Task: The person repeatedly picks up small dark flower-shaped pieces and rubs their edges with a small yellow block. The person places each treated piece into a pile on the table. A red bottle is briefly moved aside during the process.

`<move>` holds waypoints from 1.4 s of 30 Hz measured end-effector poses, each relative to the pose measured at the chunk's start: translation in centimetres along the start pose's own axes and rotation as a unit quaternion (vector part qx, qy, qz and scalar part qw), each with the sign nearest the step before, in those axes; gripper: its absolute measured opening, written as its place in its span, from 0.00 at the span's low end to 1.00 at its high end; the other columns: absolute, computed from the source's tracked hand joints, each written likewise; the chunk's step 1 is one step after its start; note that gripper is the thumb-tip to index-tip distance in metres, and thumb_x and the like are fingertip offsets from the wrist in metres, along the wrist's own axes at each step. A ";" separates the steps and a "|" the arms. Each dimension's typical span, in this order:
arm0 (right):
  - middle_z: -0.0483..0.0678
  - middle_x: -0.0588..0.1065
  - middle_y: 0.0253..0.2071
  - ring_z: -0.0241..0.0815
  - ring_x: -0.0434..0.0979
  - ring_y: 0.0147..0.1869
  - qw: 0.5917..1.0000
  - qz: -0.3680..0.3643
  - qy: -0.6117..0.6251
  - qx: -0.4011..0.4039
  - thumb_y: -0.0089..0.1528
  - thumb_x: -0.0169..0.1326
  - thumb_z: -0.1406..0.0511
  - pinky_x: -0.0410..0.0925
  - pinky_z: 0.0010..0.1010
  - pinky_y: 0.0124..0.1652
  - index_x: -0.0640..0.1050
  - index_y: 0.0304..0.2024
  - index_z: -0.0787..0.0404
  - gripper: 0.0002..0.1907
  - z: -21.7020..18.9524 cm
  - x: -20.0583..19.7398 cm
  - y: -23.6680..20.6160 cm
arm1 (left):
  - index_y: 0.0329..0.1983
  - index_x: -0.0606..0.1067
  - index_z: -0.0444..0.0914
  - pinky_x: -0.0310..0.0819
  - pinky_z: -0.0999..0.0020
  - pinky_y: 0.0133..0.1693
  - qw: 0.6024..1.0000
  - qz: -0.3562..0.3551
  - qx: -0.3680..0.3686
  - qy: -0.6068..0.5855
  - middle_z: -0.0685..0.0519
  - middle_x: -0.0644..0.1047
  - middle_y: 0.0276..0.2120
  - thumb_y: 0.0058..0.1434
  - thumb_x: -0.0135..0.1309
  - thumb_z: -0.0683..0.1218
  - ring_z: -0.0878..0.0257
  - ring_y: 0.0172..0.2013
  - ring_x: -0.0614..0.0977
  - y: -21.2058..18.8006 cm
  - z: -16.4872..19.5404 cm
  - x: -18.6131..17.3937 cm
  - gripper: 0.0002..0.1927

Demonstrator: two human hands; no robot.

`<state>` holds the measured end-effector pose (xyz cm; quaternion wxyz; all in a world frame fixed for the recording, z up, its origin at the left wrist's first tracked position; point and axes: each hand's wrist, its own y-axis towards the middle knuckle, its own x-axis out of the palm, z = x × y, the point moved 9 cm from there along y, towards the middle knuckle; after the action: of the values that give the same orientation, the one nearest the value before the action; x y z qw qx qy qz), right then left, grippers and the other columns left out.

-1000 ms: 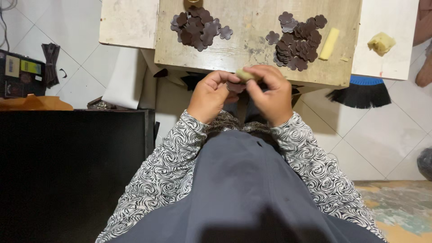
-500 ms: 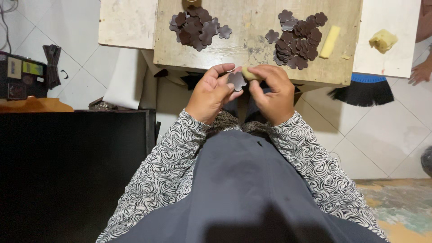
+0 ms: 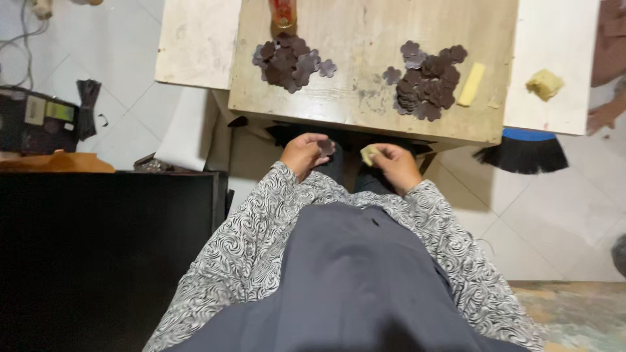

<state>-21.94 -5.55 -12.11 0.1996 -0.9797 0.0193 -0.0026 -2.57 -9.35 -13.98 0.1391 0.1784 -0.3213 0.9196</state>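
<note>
My left hand [image 3: 305, 152] holds a small dark flower-shaped piece [image 3: 325, 147] just below the near edge of a worn wooden board [image 3: 365, 72]. A little to its right, my right hand [image 3: 395, 164] pinches a small pale yellow block [image 3: 369, 155]. The two hands are apart, over my lap. On the board lie two heaps of the same dark flower pieces, one at the left [image 3: 287, 60] and one at the right [image 3: 427, 79]. A yellow stick-shaped block [image 3: 471, 85] lies beside the right heap.
A yellowish lump [image 3: 544, 83] rests on the white panel [image 3: 554, 65] right of the board. A black brush with a blue top [image 3: 521, 151] lies on the tiled floor. A dark cabinet [image 3: 98, 254] stands at my left. An orange bottle [image 3: 283, 13] stands at the board's far edge.
My hands were joined, working the yellow block against a dark piece near the board's edge. They have drawn apart and lowered toward my lap, each keeping its own item.
</note>
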 end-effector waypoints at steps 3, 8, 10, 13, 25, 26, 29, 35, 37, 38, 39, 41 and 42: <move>0.47 0.82 0.42 0.31 0.78 0.42 0.996 0.003 -0.090 -0.009 0.65 0.57 0.67 0.71 0.23 0.45 0.81 0.47 0.69 0.12 -0.7 0.2 -0.6 | 0.55 0.75 0.31 0.83 0.71 0.41 0.993 0.014 0.088 0.077 0.47 0.82 0.46 0.66 0.48 0.39 0.62 0.43 0.85 -0.3 1.3 0.4 0.15; 0.46 0.81 0.47 0.31 0.78 0.44 1.000 0.003 -0.028 0.009 0.64 0.56 0.68 0.70 0.22 0.47 0.80 0.46 0.72 0.12 -0.8 0.4 -0.4 | 0.51 0.74 0.33 0.77 0.74 0.32 0.984 0.029 0.146 0.099 0.48 0.83 0.41 0.70 0.50 0.43 0.65 0.33 0.85 -0.7 2.9 1.0 0.11; 0.50 0.80 0.43 0.33 0.77 0.42 0.999 0.009 -0.012 0.040 0.65 0.56 0.68 0.70 0.24 0.44 0.80 0.51 0.71 0.14 0.0 0.3 -0.2 | 0.52 0.74 0.33 0.74 0.74 0.30 0.979 0.055 0.169 0.098 0.48 0.83 0.41 0.70 0.50 0.43 0.65 0.31 0.84 -0.4 4.0 0.3 0.11; 0.46 0.80 0.46 0.30 0.77 0.44 0.999 0.008 0.024 0.020 0.64 0.55 0.69 0.70 0.21 0.45 0.77 0.55 0.69 0.17 0.3 0.5 0.2 | 0.52 0.73 0.33 0.72 0.74 0.29 0.966 0.084 0.219 0.108 0.49 0.82 0.42 0.69 0.49 0.42 0.65 0.31 0.84 0.9 6.5 -0.1 0.11; 0.50 0.81 0.48 0.34 0.80 0.49 0.966 0.070 -0.172 -0.181 0.68 0.55 0.69 0.73 0.25 0.50 0.80 0.55 0.67 0.14 -5.7 -0.3 0.6 | 0.52 0.73 0.33 0.83 0.72 0.36 0.944 0.082 0.278 0.158 0.49 0.82 0.41 0.70 0.51 0.43 0.66 0.34 0.86 6.3 12.9 1.8 0.11; 0.51 0.81 0.49 0.35 0.81 0.50 0.962 0.074 -0.170 -0.200 0.68 0.55 0.69 0.74 0.26 0.50 0.79 0.56 0.67 0.14 -7.1 -0.1 1.2 | 0.53 0.73 0.34 0.83 0.72 0.35 0.941 0.091 0.286 0.160 0.49 0.82 0.41 0.69 0.51 0.43 0.66 0.33 0.86 6.5 13.0 1.7 0.11; 0.53 0.81 0.51 0.40 0.83 0.51 0.936 0.101 -0.203 -0.269 0.68 0.56 0.69 0.76 0.28 0.51 0.78 0.57 0.67 0.15 -12.3 1.1 3.9 | 0.54 0.73 0.35 0.82 0.70 0.35 0.926 0.119 0.304 0.189 0.49 0.83 0.40 0.68 0.52 0.44 0.64 0.32 0.86 7.1 13.0 1.5 0.13; 0.56 0.80 0.54 0.43 0.84 0.57 0.886 0.065 -0.184 -0.421 0.70 0.54 0.73 0.78 0.29 0.55 0.78 0.58 0.68 0.14 -22.7 7.2 11.5 | 0.51 0.76 0.39 0.80 0.58 0.42 0.828 0.203 0.408 0.326 0.43 0.83 0.40 0.69 0.55 0.46 0.49 0.40 0.85 5.8 13.7 1.5 0.10; 0.56 0.81 0.47 0.43 0.84 0.50 0.847 0.090 -0.231 -0.471 0.68 0.56 0.74 0.77 0.29 0.48 0.80 0.53 0.67 0.11 -25.8 8.8 13.5 | 0.52 0.75 0.40 0.81 0.57 0.44 0.819 0.190 0.432 0.325 0.42 0.81 0.42 0.68 0.54 0.46 0.47 0.42 0.85 5.7 13.7 1.7 0.10; 0.55 0.82 0.42 0.43 0.84 0.44 0.821 0.113 -0.260 -0.496 0.67 0.57 0.74 0.76 0.30 0.44 0.81 0.50 0.67 0.09 -27.3 9.4 14.3 | 0.52 0.75 0.40 0.81 0.57 0.44 0.831 0.191 0.414 0.318 0.42 0.82 0.42 0.68 0.54 0.45 0.47 0.42 0.85 6.0 13.4 1.5 0.11; 0.55 0.82 0.37 0.43 0.83 0.38 0.792 0.137 -0.288 -0.520 0.65 0.58 0.74 0.74 0.31 0.40 0.82 0.46 0.67 0.07 -28.5 10.0 14.9 | 0.52 0.76 0.40 0.80 0.57 0.43 0.842 0.190 0.397 0.311 0.42 0.82 0.42 0.67 0.54 0.45 0.47 0.42 0.85 6.2 13.1 1.3 0.11; 0.56 0.80 0.34 0.44 0.83 0.34 0.769 0.138 -0.275 -0.560 0.67 0.60 0.73 0.72 0.32 0.35 0.82 0.44 0.66 0.04 -30.2 11.1 15.9 | 0.51 0.76 0.40 0.80 0.57 0.43 0.849 0.192 0.382 0.310 0.42 0.82 0.42 0.66 0.55 0.45 0.46 0.41 0.85 6.5 12.9 1.2 0.11; 0.57 0.80 0.33 0.44 0.83 0.33 0.758 0.138 -0.269 -0.578 0.67 0.61 0.72 0.70 0.33 0.33 0.82 0.43 0.66 0.03 -30.6 11.6 16.1 | 0.51 0.76 0.40 0.81 0.57 0.42 0.846 0.194 0.382 0.316 0.42 0.82 0.42 0.66 0.55 0.46 0.46 0.41 0.85 6.5 12.9 1.2 0.11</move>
<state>-11.34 -32.75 9.73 -0.4089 -0.8563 0.0975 0.3002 -2.96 -22.37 -7.55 -0.0274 -0.1484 0.0891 0.9845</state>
